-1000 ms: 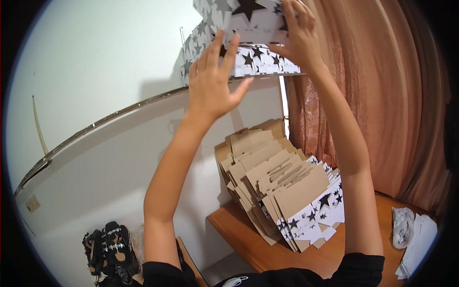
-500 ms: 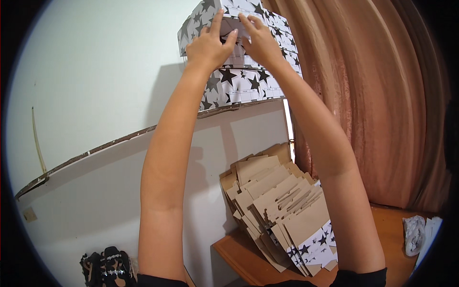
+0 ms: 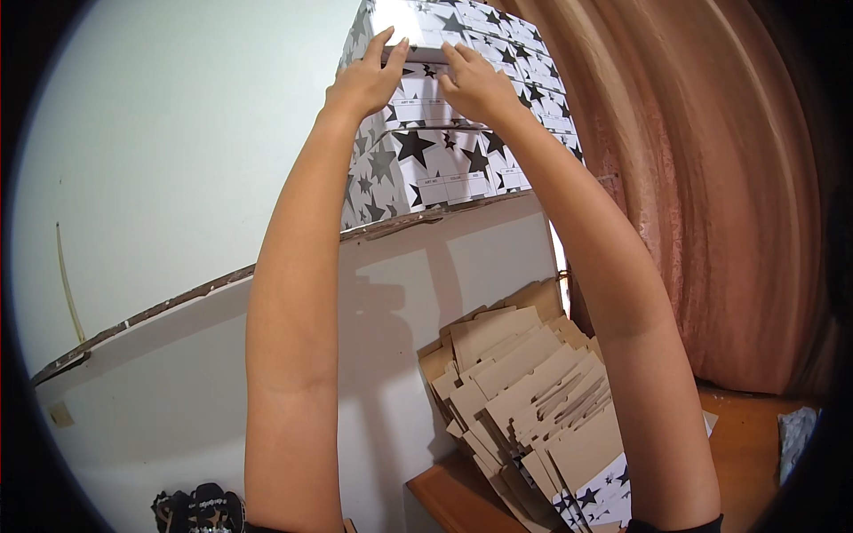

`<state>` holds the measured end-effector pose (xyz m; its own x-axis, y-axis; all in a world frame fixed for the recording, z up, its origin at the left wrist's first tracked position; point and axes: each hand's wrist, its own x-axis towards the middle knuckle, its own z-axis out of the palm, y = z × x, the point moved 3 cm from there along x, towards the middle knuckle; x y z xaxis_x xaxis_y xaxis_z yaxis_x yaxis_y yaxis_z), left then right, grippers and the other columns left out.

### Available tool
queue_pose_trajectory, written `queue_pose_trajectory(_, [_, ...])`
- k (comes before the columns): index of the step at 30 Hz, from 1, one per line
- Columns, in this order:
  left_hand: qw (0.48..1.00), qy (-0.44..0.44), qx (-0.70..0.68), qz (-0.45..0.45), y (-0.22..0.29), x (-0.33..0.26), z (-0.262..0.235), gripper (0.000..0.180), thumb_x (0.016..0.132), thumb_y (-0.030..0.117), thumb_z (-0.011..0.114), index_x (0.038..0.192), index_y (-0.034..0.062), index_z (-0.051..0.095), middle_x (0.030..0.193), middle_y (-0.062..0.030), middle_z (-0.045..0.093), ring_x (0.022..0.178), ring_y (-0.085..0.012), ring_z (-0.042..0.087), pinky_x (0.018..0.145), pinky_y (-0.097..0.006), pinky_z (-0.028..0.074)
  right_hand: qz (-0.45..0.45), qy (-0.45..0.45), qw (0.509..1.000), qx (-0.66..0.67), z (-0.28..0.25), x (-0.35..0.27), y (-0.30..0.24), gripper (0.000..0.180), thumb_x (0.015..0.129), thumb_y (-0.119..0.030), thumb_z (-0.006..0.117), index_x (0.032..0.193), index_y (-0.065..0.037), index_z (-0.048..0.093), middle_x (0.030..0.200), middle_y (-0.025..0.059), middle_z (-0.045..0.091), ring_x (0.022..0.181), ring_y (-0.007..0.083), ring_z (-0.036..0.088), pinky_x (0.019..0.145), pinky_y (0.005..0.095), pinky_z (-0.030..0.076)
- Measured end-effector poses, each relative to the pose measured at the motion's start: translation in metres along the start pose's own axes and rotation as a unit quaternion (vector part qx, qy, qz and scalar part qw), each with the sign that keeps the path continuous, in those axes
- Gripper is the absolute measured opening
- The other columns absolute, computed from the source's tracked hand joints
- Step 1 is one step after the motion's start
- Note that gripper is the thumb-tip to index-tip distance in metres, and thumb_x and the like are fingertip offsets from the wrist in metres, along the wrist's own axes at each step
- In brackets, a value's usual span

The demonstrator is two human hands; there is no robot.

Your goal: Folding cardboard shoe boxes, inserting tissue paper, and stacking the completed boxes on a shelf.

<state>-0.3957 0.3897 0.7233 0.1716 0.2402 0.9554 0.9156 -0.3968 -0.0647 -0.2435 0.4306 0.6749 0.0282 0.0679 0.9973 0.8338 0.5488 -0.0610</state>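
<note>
A stack of white cardboard boxes with black and grey stars (image 3: pixel 444 160) stands on a ledge high in front of me. Both arms reach up to it. My left hand (image 3: pixel 362 82) has its fingers stretched against the left part of the front of an upper box (image 3: pixel 422 28). Farther right on that same box, the fingertips of my right hand (image 3: pixel 477 84) rest at its lower front edge. Neither hand is wrapped round anything. The upper box sits on the boxes beneath; its far side is hidden.
Below stands a leaning bundle of flat brown cardboard pieces (image 3: pixel 524 382) on a wooden table (image 3: pixel 742 435). A brown curtain (image 3: pixel 711 222) hangs at right. The worn ledge (image 3: pixel 204 289) runs along the wall. Black shoes (image 3: pixel 200 508) lie at lower left, and a crumpled plastic bag (image 3: pixel 798 440) at right.
The upper box, tilted with its underside showing before, now lies flatter on the stack. My left hand has shifted down and left; the right has dropped slightly. The view has moved somewhat.
</note>
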Motion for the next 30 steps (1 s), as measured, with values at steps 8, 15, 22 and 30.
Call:
queue_pose_trajectory(8, [0.999, -0.038, -0.007, -0.006, -0.025, 0.009, 0.027, 0.060, 0.084, 0.057, 0.035, 0.137, 0.0309, 0.026, 0.129, -0.0153, 0.047, 0.119, -0.0367, 0.044, 0.098, -0.045, 0.034, -0.017, -0.058, 0.998, 0.019, 0.025, -0.007, 0.029, 0.059, 0.089, -0.038, 0.037, 0.138, -0.006, 0.025, 0.140, 0.0137, 0.031, 0.127, 0.0287, 0.033, 0.100, 0.0453, 0.032])
queue_pose_trajectory(15, [0.994, -0.009, -0.067, 0.086, -0.034, 0.009, 0.020, 0.067, 0.081, 0.051, 0.050, 0.138, 0.0229, 0.027, 0.124, -0.0241, 0.049, 0.116, -0.0371, 0.047, 0.097, -0.040, 0.037, 0.101, -0.058, 0.991, 0.073, 0.050, -0.035, 0.018, 0.067, 0.090, -0.047, 0.023, 0.141, -0.005, 0.011, 0.148, 0.0131, 0.008, 0.136, 0.0357, 0.004, 0.099, 0.0664, -0.004])
queue_pose_trajectory(22, [0.990, 0.019, -0.090, 0.106, -0.037, 0.014, 0.041, 0.068, 0.085, 0.048, 0.047, 0.141, 0.0261, 0.016, 0.124, -0.0299, 0.045, 0.116, -0.0401, 0.046, 0.097, -0.042, 0.037, 0.089, -0.085, 0.990, 0.064, 0.057, -0.031, 0.028, 0.070, 0.090, -0.050, 0.018, 0.142, -0.006, 0.005, 0.149, 0.0088, 0.001, 0.137, 0.0304, 0.001, 0.098, 0.0662, -0.009])
queue_pose_trajectory(30, [1.000, -0.010, 0.017, -0.003, -0.028, 0.003, 0.044, 0.062, 0.089, 0.050, 0.035, 0.141, 0.0326, 0.007, 0.128, -0.0356, 0.035, 0.114, -0.0455, 0.045, 0.094, -0.049, 0.037, 0.089, -0.105, 0.976, 0.167, 0.063, -0.039, 0.039, 0.075, 0.089, -0.053, 0.026, 0.142, -0.006, 0.004, 0.148, 0.0138, -0.004, 0.136, 0.0341, 0.001, 0.101, 0.0638, 0.000])
